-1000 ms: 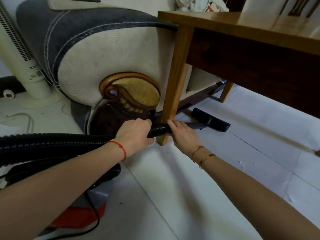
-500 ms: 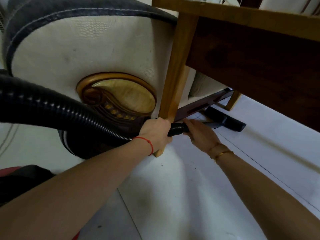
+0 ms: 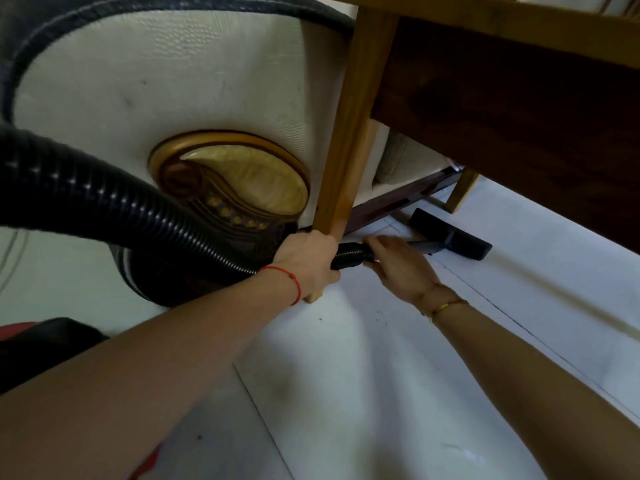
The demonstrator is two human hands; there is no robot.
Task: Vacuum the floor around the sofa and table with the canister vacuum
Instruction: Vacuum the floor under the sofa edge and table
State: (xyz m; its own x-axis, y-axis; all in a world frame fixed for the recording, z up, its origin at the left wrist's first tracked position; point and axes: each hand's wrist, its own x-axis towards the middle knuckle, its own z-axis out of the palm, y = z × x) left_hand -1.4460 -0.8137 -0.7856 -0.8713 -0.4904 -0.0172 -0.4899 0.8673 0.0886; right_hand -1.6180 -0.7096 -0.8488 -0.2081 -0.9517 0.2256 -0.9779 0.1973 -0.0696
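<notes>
Vacuum hose (image 3: 114,202), black and ribbed, runs from our left past the sofa (image 3: 166,91) arm. Our left hand (image 3: 308,258) is wrapped around its end beside the table (image 3: 519,81) leg (image 3: 349,161). Our right hand (image 3: 398,265) grips the wand just ahead. Floor nozzle (image 3: 453,233) lies flat on the white floor (image 3: 381,375) under the table, near the sofa base. Red-and-black canister (image 3: 41,341) sits low at left.

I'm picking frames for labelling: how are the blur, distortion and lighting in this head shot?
Head view: wide-angle bending curves the table leg and sofa arm; the right hand is slightly motion-smeared, the left hand on the hose sharper; deep shadow under the table, while the floor is bright with soft arm shadows.
</notes>
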